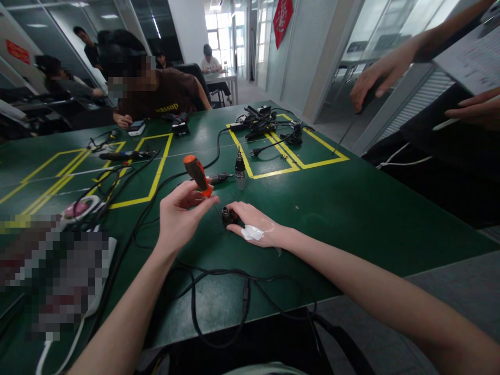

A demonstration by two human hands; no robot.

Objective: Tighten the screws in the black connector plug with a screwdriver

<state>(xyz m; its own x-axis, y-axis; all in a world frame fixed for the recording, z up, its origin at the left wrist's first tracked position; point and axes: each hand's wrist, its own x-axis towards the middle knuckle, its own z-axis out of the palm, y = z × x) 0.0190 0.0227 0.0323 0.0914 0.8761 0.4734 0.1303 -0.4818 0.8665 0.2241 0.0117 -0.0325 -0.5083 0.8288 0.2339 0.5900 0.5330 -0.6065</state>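
Observation:
My left hand (178, 211) is closed around a screwdriver (198, 175) with an orange and dark handle. The handle end points up, and the thin shaft slants down toward a small black cylindrical part (227, 216). Whether the tip touches that part I cannot tell. My right hand (253, 221), with a white patch taped near the wrist, grips the black part between thumb and fingers on the green table (332, 208). Just beyond my hands a black-and-silver tool piece (239, 172) stands upright. A dark pen-shaped tool (220, 178) lies beside it, partly behind my left hand.
Black cables (234, 272) loop near the front edge. A cable pile with plugs (260, 121) lies at the back, among yellow tape lines (324, 162). A blurred phone-like device (74, 281) is at left. One person (167, 94) sits opposite; another person's hand (375, 78) reaches in at right.

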